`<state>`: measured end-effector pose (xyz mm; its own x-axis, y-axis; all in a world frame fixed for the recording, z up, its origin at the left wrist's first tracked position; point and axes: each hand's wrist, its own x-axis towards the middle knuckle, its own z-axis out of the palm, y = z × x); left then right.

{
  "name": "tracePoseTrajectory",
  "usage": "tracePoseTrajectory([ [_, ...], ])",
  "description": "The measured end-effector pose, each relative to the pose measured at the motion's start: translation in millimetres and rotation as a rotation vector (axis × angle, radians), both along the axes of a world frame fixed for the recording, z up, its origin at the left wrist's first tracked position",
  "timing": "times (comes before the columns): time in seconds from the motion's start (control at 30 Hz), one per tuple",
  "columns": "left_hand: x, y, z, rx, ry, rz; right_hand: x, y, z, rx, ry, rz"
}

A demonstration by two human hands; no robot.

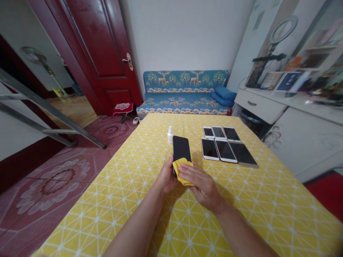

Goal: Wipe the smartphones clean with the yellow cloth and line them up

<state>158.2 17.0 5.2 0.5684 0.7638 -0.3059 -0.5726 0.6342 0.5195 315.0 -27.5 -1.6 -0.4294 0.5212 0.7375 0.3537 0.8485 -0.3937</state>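
A black phone [181, 148] lies screen up on the yellow patterned tablecloth [241, 200]. My left hand [166, 177] grips its near left edge, fingers closed round it. My right hand [201, 183] presses a folded yellow cloth [182, 168] onto the phone's near end, fingers pinched on the cloth. A small white spray bottle [170, 135] stands upright just beyond the phone's far left corner.
Several phones [225, 142] lie in two rows to the right of the black one, some white-framed, some dark. Beyond the table are a blue patterned sofa [184, 92], a dark red door [102, 53] and a white desk [268, 103] with a ring light.
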Motion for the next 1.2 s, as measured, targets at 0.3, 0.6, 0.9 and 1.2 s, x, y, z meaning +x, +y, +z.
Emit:
tracePoseTrajectory([
  [0.3, -2, -6, 1.3, 0.128, 0.187, -0.108, 7, 5, -1.7, 0.019, 0.007, -0.138],
  [0.6, -4, -9, 1.4, 0.244, 0.199, -0.41, 21, 10, -4.0, -0.007, 0.067, -0.293],
  [0.9, -5, -7, -3.3, 0.218, 0.135, -0.481, 25, 13, -2.8, -0.027, 0.126, -0.44],
  [1.2, -5, -4, -4.3, 0.215, 0.083, -0.401, 21, 10, -3.4, -0.052, 0.069, -0.349],
])
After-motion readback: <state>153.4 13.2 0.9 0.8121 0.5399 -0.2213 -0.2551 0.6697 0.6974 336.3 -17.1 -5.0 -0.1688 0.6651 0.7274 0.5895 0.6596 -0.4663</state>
